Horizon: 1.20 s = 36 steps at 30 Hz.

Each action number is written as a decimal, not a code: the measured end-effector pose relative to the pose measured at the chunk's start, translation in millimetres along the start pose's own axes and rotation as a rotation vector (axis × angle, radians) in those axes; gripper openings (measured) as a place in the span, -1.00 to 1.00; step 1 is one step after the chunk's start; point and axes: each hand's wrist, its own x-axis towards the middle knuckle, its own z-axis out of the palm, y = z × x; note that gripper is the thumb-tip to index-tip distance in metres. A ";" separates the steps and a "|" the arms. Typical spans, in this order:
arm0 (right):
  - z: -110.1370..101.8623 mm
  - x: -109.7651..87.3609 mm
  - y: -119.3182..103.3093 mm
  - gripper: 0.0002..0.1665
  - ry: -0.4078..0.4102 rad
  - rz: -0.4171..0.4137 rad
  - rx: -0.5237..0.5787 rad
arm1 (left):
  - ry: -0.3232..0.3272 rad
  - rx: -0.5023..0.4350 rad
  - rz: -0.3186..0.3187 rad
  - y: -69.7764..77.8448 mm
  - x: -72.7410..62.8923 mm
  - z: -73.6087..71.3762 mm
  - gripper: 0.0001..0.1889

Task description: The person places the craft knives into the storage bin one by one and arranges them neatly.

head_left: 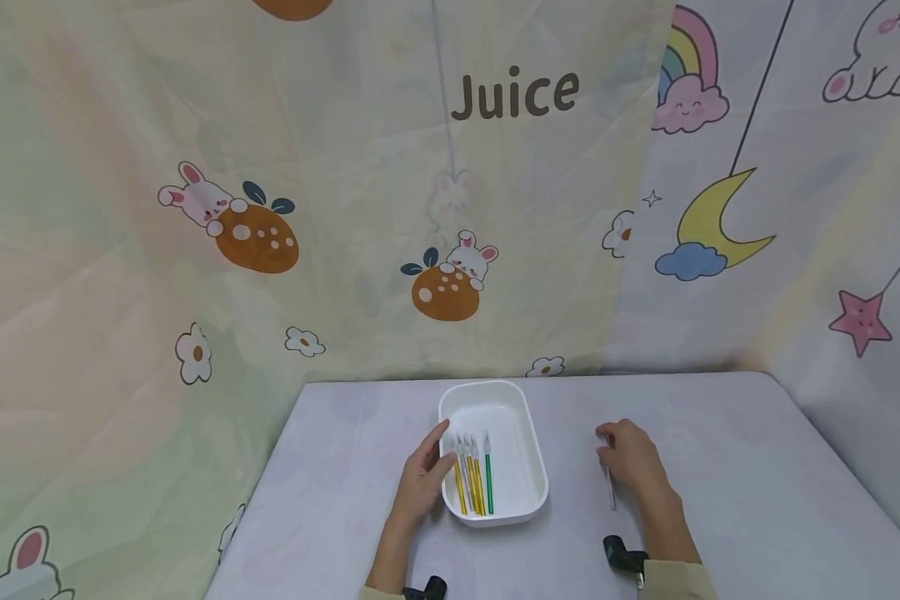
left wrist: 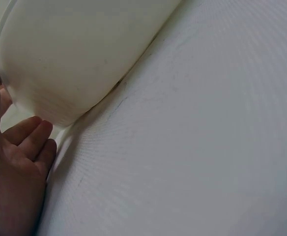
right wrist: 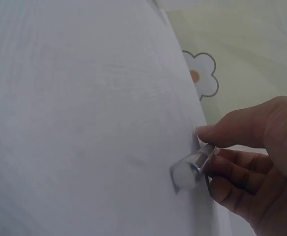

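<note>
A white plastic tray stands on the table before me. Several slim craft knives lie lengthwise in its left half, with yellow, silver and green handles and pale clear-looking tips. My left hand grips the tray's left side, thumb over the rim and fingers along the outer wall. To the right of the tray, my right hand pinches a slim silver craft knife between thumb and fingers. In the right wrist view the knife's round metal end points out toward the camera; its tip is hidden by the hand.
A white cloth covers the table, whose far edge meets a hanging printed curtain. Another patterned cloth hangs at the right. Black wrist straps sit by both sleeves.
</note>
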 end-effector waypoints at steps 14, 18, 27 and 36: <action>-8.9 -0.6 -9.3 -0.50 0.042 0.007 0.004 | 0.010 -0.009 -0.009 2.2 0.0 -0.3 -0.41; -11.6 -1.7 -15.1 -0.50 0.082 -0.039 0.027 | 0.011 -0.006 -0.006 2.2 -0.2 -0.3 -0.42; -14.4 -3.5 -30.3 -0.54 0.288 -0.138 0.126 | 0.016 0.004 -0.013 2.3 0.8 1.1 -0.41; -5.0 -5.4 -47.6 -0.57 0.376 -0.198 0.209 | 0.018 -0.009 -0.022 2.3 -0.7 0.4 -0.42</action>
